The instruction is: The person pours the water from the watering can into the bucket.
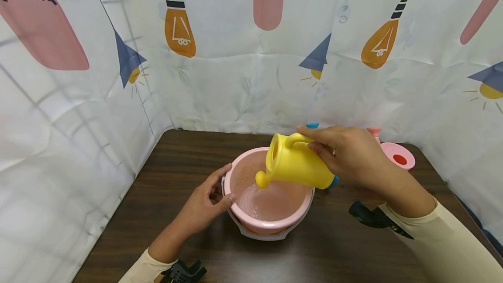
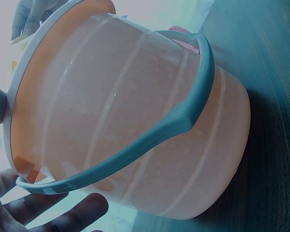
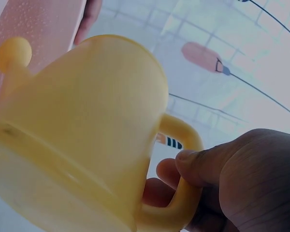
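Bucket (image 1: pixel 244 176) is held by left fingers (image 1: pixel 225 203) — right fingers (image 3: pixel 201 166) pinch the handle (image 3: pixel 187 129) of a tilted watering can (image 1: pixel 300 168).

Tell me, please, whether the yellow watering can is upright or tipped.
Tipped: the right hand grips the yellow watering can by its handle, its mouth facing sideways and its spout over the pink bucket.

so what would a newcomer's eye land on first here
Probably the bright yellow watering can, held in the right hand and tipped over the pink bucket on the dark table. Next, perhaps, the orange light bulbs printed on the white sheet behind, high in the head view.
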{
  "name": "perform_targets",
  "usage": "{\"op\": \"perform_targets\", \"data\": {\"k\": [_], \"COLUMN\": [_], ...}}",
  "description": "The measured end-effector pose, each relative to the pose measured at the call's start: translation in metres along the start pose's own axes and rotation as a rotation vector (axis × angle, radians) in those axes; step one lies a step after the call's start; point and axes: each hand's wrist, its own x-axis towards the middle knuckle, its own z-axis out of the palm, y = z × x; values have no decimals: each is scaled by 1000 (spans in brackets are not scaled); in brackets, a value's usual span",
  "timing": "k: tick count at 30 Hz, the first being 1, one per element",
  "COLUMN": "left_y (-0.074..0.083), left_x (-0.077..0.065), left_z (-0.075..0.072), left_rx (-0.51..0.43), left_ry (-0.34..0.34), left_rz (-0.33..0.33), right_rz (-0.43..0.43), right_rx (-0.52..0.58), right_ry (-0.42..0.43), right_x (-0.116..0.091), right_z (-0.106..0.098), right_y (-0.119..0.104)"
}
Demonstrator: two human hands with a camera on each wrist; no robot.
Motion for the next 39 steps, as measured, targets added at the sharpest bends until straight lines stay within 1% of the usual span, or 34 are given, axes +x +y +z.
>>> {"op": "perform_targets", "data": {"k": [9, 23, 33, 39], "left_y": [0, 0, 0, 1], "left_x": [0, 0, 0, 0], "left_z": [0, 1, 1, 1], "left_rx": [3, 4, 11, 12], "left_ry": [-2, 8, 7, 5], "left_rz": [-3, 4, -2, -8], "right_rz": [-4, -36, -4, -9], "right_rx": [-50, -88, -94, -95], "right_ry": [-16, -24, -55, -58], "right_x": [4, 13, 15, 14], "right_z": [3, 11, 13, 12], "right_y": [-4, -9, -13, -13]}}
